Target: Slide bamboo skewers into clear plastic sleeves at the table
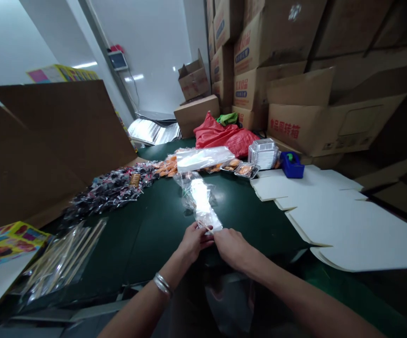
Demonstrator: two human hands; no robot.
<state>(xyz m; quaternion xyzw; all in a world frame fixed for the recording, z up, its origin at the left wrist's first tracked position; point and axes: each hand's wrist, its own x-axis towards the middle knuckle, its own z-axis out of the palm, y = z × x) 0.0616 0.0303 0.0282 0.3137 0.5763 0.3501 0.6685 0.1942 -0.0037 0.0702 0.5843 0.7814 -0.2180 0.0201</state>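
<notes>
The 2 hands come together at the near edge of the dark green table [154, 225]. The left hand [193, 241] has its fingertips closed on a thin stick [205, 227], and the right hand [232, 246] is curled shut around the stick's near end; whether the fingers of the 2 hands touch, I cannot tell. The stick lies over the near end of a clear plastic bag [203, 202], which stretches away across the table toward a stack of clear bags [205, 158].

To the left are bagged wooden sticks [71, 256] and a heap of dark, shiny wrapped packets [110, 190]. Beyond the hands lie orange packets [168, 165], 2 filled clear trays [246, 170], stacked empty clear trays [264, 154] and a red plastic bag [220, 134]. To the right, a blue tape dispenser [292, 165] stands beside flat white cardboard sheets [344, 211], with cardboard boxes [259, 56] piled behind.
</notes>
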